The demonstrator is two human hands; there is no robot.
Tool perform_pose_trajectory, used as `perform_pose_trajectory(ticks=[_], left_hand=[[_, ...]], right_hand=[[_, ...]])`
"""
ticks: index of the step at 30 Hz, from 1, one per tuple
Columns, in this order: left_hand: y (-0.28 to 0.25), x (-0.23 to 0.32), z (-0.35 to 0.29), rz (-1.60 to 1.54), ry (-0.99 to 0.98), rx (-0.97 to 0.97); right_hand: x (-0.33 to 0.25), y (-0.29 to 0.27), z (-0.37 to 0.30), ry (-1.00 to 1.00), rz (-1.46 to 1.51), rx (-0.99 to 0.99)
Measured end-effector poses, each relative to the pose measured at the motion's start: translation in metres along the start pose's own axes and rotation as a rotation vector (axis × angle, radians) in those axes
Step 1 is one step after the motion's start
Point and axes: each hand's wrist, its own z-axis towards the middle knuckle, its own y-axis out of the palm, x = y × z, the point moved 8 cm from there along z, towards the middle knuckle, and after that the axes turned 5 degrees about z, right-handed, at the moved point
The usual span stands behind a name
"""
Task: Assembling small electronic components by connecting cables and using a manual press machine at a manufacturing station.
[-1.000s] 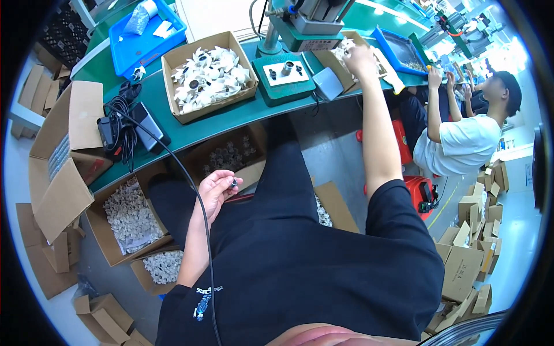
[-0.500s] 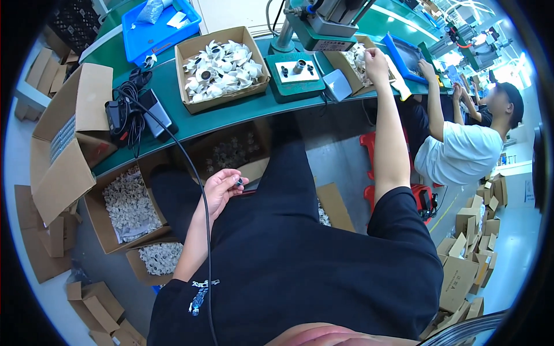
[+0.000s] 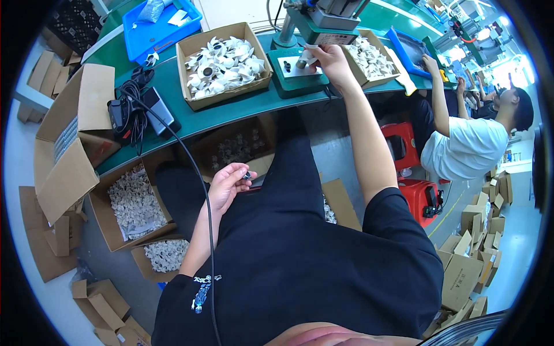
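My right hand (image 3: 330,62) reaches over the bench, its fingers closed on a white bladed fan wheel (image 3: 306,58). That piece is at the metal post of the green press fixture (image 3: 283,86), under the press head (image 3: 328,36); whether it touches the post I cannot tell. My left hand (image 3: 227,185) is held above my lap, pinching a small dark ring-shaped part (image 3: 247,175) between thumb and fingers. Left of the fixture, an open carton (image 3: 226,98) holds many white fan wheels. On the fixture's right stands another carton (image 3: 356,74) of similar white pieces.
A black cable (image 3: 190,158) hangs across in front of my left arm. At the bench's left lie a power adapter (image 3: 117,117) and a blue tray (image 3: 131,40). Open cartons of white parts (image 3: 131,202) stand below. A co-worker (image 3: 461,149) sits at the right beside red stools (image 3: 416,196).
My right hand has moved left from the right-hand carton to the fixture, bringing a white fan wheel. My left hand still pinches the small part, barely shifted.
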Motion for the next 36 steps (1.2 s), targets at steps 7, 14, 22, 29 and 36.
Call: perform_pose_trajectory(ticks=[7,14,22,29,36], left_hand=[[-0.021,-0.019,-0.006,-0.080,-0.013,0.023],[-0.027,-0.013,-0.002,-0.091,0.025,0.023],[-0.041,-0.012,-0.002,-0.107,0.050,0.054],[-0.045,-0.015,-0.002,-0.102,0.012,0.084],[-0.044,-0.011,0.004,-0.112,0.041,0.073]], right_hand=[[0.001,0.008,0.000,0.110,-0.304,0.001],[-0.005,0.002,-0.009,-0.421,-0.471,0.292],[-0.001,0.003,0.000,-0.156,-0.300,0.146],[0.043,-0.067,0.033,-0.057,-0.058,0.282],[0.029,-0.041,0.026,-0.199,-0.203,0.243]])
